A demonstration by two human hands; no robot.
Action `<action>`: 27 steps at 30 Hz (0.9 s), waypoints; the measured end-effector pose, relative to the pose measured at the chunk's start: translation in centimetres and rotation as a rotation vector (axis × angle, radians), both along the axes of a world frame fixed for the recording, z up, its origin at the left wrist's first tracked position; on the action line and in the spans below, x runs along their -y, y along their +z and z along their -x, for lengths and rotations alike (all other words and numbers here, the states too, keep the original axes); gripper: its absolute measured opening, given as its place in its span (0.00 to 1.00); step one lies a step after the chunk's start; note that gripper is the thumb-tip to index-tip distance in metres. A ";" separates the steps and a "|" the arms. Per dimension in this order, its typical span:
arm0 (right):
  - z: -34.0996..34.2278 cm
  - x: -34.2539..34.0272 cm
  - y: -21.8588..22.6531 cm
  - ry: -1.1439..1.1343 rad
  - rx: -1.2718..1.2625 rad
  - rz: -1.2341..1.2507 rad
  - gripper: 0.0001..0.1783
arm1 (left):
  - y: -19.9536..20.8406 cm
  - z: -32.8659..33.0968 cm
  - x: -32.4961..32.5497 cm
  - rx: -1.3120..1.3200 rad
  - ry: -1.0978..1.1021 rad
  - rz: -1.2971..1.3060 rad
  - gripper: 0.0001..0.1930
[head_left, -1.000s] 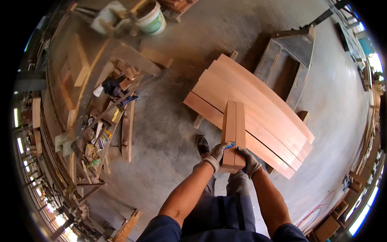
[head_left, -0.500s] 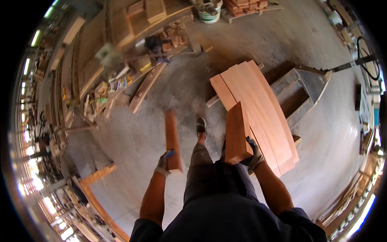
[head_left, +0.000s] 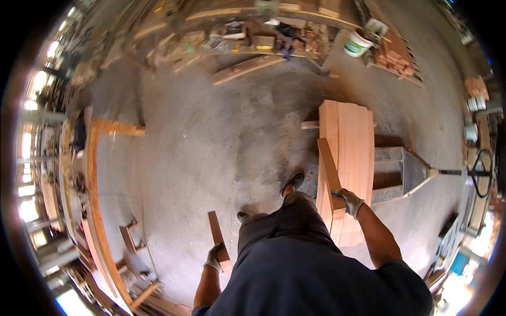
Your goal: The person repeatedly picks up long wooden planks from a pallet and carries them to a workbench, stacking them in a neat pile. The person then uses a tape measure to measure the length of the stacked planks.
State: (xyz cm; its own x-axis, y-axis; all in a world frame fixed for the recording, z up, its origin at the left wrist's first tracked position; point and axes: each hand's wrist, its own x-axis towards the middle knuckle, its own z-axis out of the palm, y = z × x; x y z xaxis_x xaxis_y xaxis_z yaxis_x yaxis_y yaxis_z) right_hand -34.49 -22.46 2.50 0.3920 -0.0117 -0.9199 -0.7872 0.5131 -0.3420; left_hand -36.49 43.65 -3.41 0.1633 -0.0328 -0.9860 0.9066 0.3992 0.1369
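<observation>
The left timber [head_left: 216,231] and right timber [head_left: 330,176] are farther apart now. Curled fingers grip both: the left hand [head_left: 213,257] above the floor [head_left: 184,174], the right hand [head_left: 351,202] over stacked planks [head_left: 352,131].

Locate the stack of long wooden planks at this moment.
In the head view, the plank stack lies right of centre, with the pallet jack on its right; the right hand and its timber partly cover it.
</observation>
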 end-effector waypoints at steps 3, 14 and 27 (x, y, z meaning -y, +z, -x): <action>-2.5 -5.1 2.1 0.146 0.008 0.047 0.25 | 0.9 9.4 -2.0 0.125 -0.091 -0.095 0.13; -13.7 -32.4 6.4 0.391 0.134 -0.555 0.34 | -1.2 33.0 -9.1 0.112 0.608 0.022 0.10; -30.7 -64.6 7.8 0.883 -0.025 -0.925 0.43 | 6.1 24.6 -11.1 0.094 1.315 -0.025 0.14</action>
